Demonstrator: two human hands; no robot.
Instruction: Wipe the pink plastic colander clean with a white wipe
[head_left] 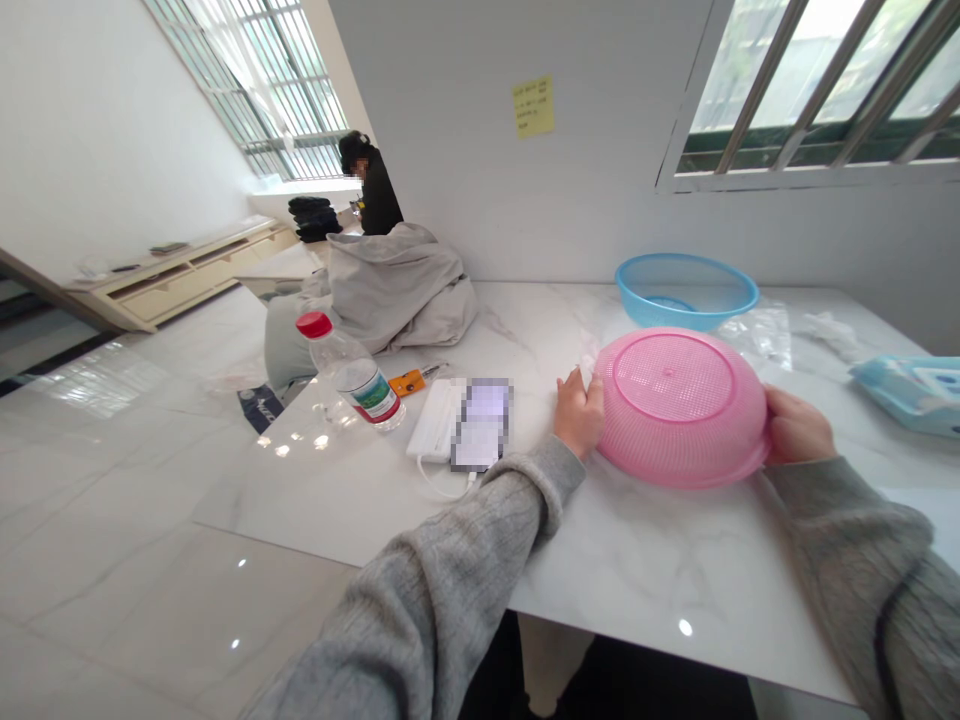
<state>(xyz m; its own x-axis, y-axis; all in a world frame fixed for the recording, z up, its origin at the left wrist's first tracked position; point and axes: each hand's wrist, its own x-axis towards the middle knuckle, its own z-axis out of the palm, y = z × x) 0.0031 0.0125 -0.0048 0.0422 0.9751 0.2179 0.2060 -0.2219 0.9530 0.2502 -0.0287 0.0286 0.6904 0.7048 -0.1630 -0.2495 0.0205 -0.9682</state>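
We've got the pink basket base-up over the desk, 1 hand per side: our L hand grips its L edge, our R hand its R edge. Can't tell if it's touching the desk. Blue basket is just behind; bottle & phone off L, blue pack off R.

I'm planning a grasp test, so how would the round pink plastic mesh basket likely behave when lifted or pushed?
The round pink plastic mesh basket is probably light for its size, given its perforated surface. It seems fairly stiff, showing no obvious buckling between the left hand and right hand. Wide and shallow, it likely resists tipping.
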